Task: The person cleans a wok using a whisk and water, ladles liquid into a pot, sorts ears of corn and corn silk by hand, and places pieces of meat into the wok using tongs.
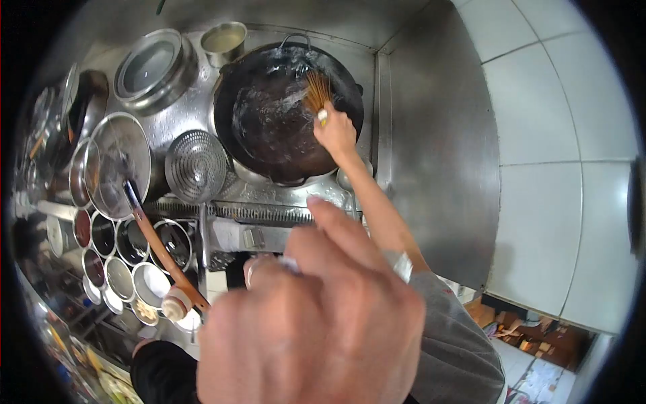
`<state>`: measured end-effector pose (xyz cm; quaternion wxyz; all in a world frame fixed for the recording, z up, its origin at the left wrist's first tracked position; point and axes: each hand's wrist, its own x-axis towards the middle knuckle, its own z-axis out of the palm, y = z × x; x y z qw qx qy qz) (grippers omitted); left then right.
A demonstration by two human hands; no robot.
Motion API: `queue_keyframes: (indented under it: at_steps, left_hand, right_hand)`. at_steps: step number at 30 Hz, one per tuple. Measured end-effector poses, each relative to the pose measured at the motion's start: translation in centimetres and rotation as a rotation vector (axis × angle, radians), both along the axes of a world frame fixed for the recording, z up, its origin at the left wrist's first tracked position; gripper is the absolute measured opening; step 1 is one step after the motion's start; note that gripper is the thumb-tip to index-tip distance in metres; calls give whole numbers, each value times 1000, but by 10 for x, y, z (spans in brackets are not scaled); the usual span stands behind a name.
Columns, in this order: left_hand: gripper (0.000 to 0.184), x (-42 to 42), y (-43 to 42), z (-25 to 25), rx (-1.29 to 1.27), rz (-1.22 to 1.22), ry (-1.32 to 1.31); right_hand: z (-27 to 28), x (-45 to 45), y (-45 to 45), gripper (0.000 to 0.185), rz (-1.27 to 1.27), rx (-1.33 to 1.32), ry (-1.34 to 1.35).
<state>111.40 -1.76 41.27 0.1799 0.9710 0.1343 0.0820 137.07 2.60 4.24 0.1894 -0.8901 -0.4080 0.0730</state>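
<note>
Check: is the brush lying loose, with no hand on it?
No: the right hand grips the brush, its bristles over the wok.

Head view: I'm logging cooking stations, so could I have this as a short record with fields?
Wok: dark, its inside looking wet
Brush: bristles over the wok's inside
Brush hand: bare, closed around the brush's near end
Foreground hand: close to the lens, blurred; grip unclear
Skimmer: metal, perforated, left of the wok
Small pot: pale contents, beside the wok's upper left
</note>
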Motion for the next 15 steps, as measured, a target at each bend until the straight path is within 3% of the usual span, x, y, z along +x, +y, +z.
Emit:
queue_keyframes:
  at_steps: [2,5,8,9,12,13,15]
  left_hand:
    - [22,6,1,4,6,-36,4]
    - [17,17,1,4,-50,-60,-35]
    - [9,36,-7,1,-143,23,17]
    - [11,37,-13,14,-81,39,151]
    - [52,5,-3,4,-17,10,56]
    - [67,-1,-4,1,-16,21,83]
    - [72,0,-8,10,-69,83,335]
  right_hand:
    - [1,-5,44,34,-36,217,121]
    - [-23,-72,86,38,-135,289,355]
    - [-20,-113,41,39,48,267,402]
    - [-10,-114,10,39,92,170,358]
    - [3,-61,-55,37,124,-162,127]
    - [3,-38,-60,38,60,-117,21]
    - [1,0,-31,41,-20,-29,-38]
